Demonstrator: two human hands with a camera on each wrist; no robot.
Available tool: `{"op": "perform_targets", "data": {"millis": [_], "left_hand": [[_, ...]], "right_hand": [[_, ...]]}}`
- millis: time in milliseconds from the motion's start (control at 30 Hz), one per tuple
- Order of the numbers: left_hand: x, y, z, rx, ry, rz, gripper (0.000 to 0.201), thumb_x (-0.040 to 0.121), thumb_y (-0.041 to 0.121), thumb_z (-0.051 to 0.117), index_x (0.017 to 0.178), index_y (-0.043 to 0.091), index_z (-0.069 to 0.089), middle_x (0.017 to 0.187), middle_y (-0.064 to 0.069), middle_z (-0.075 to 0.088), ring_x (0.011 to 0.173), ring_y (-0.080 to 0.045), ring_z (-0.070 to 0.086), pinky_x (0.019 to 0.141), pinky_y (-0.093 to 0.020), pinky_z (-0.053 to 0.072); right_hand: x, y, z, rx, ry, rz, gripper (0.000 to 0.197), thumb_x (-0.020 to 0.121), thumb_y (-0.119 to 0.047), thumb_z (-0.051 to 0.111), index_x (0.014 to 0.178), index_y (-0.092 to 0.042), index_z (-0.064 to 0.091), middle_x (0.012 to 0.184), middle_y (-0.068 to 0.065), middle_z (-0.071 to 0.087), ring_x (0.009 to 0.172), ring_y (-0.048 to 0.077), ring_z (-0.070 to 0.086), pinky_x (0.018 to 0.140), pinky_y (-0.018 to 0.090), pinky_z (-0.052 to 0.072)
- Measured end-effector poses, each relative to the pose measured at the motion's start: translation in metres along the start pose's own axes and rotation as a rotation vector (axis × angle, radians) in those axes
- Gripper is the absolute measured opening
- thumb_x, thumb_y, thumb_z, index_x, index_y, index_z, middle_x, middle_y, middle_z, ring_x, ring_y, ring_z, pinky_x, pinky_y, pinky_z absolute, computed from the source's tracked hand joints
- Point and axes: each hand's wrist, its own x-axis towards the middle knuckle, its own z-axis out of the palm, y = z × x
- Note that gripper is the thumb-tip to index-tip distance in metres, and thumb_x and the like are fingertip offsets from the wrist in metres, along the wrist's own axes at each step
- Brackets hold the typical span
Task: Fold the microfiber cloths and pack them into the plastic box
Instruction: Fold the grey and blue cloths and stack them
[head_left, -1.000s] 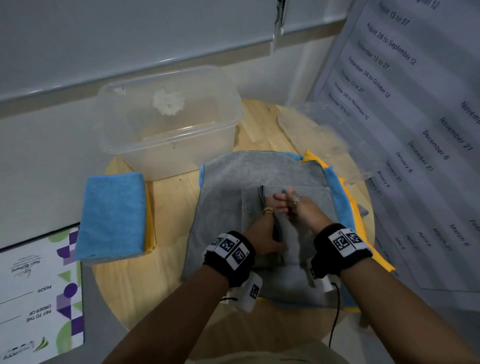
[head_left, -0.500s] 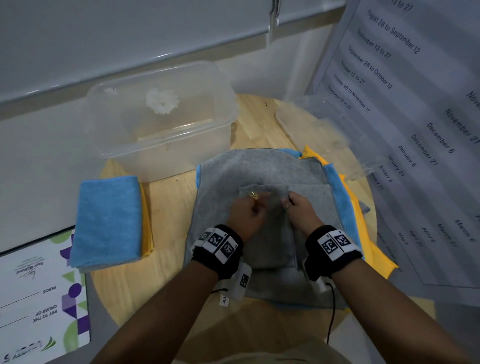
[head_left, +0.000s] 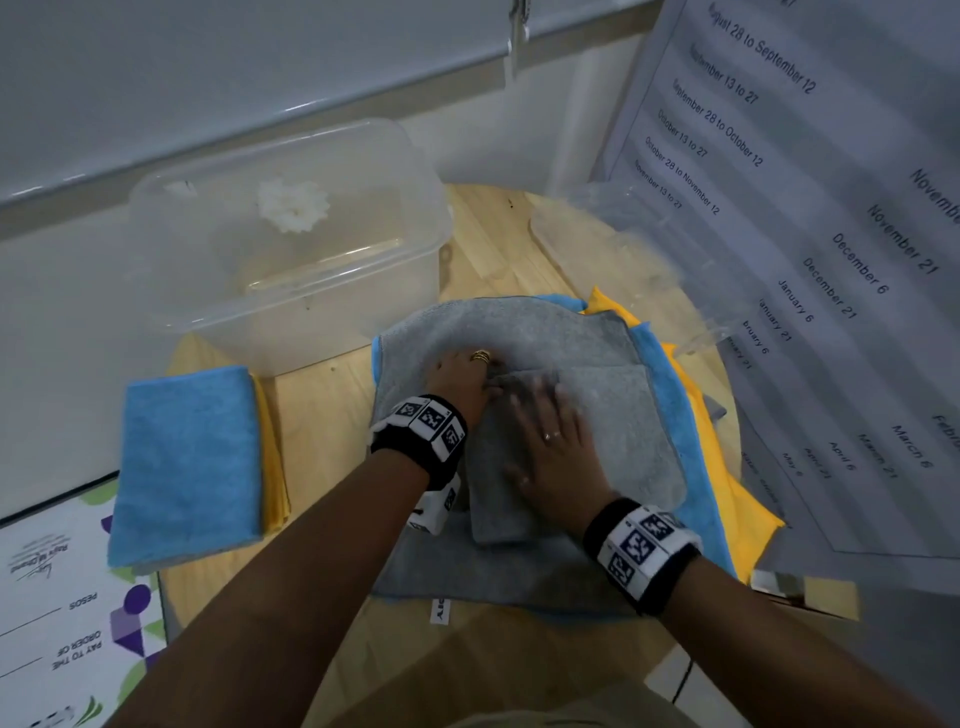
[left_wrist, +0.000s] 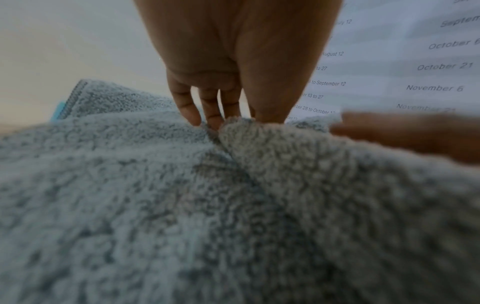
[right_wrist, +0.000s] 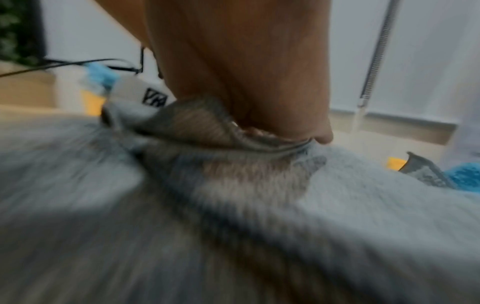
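A folded grey cloth (head_left: 613, 415) lies on a spread grey cloth (head_left: 498, 322), which tops a stack of blue and yellow cloths. My left hand (head_left: 488, 376) pinches the far left corner of the fold; in the left wrist view its thumb and fingertips (left_wrist: 193, 117) flank the raised edge of the grey cloth (left_wrist: 259, 139). My right hand (head_left: 540, 421) lies flat on the folded cloth with fingers spread, blurred by motion. The clear plastic box (head_left: 363, 291) stands at the back left, with only a white crumpled bit inside.
A folded blue cloth (head_left: 187, 462) sits on a yellow one at the table's left edge. The clear lid (head_left: 613, 239) lies at the back right, near a leaning calendar sheet (head_left: 831, 260). Bare round wooden table (head_left: 322, 415) shows between box and stack.
The raised flap has been laid down to the left. My left hand moved left to the fold's corner, and my right hand opened flat and slid over the folded cloth.
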Motion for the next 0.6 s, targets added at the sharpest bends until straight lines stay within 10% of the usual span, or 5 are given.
{"op": "perform_targets", "data": {"millis": [100,200,267,467,600], "left_hand": [[0.004,-0.003,0.001,-0.138,-0.080,-0.033,0.043,0.084,0.032,0.064,0.120,0.013,0.049,0.127,-0.010,0.053,0.117,-0.027,0.050,0.101,-0.041,0.040],[0.006,-0.005,-0.006,-0.207,-0.174,-0.041,0.047,0.083,0.027,0.067,0.123,0.013,0.046,0.129,-0.011,0.052,0.117,-0.027,0.051,0.101,-0.039,0.041],[0.008,-0.005,-0.011,-0.210,-0.225,-0.043,0.050,0.084,0.027,0.066,0.125,0.013,0.043,0.131,-0.011,0.051,0.118,-0.028,0.051,0.102,-0.039,0.041],[0.003,-0.019,-0.022,-0.231,-0.298,-0.057,0.043,0.087,0.020,0.062,0.125,0.011,0.045,0.129,-0.013,0.053,0.119,-0.027,0.050,0.102,-0.037,0.040],[-0.016,0.001,-0.024,-0.039,-0.032,0.018,0.054,0.086,0.008,0.056,0.137,0.010,0.039,0.141,-0.013,0.039,0.127,-0.030,0.042,0.106,-0.039,0.038]], "right_hand": [[-0.025,0.016,0.016,-0.123,-0.234,0.015,0.082,0.085,-0.068,0.022,0.151,-0.022,0.006,0.154,0.014,0.018,0.137,0.035,0.016,0.098,0.058,0.037],[-0.038,0.029,0.013,-0.135,-0.405,-0.054,0.086,0.067,-0.083,-0.008,0.132,-0.037,-0.041,0.149,0.007,-0.033,0.138,0.027,-0.031,0.112,0.052,-0.009],[-0.043,0.029,0.002,-0.101,-0.464,-0.072,0.094,0.061,-0.087,-0.005,0.131,-0.036,-0.042,0.142,0.003,-0.043,0.133,0.025,-0.038,0.109,0.049,-0.020],[-0.042,0.056,-0.026,0.206,0.161,0.365,0.073,0.081,-0.055,0.043,0.140,-0.014,0.037,0.145,0.015,0.037,0.133,0.034,0.035,0.103,0.046,0.031],[-0.038,0.082,-0.030,0.255,0.004,0.731,0.073,0.076,-0.052,0.066,0.130,-0.009,0.043,0.129,0.017,0.049,0.118,0.037,0.044,0.097,0.045,0.041]]}}
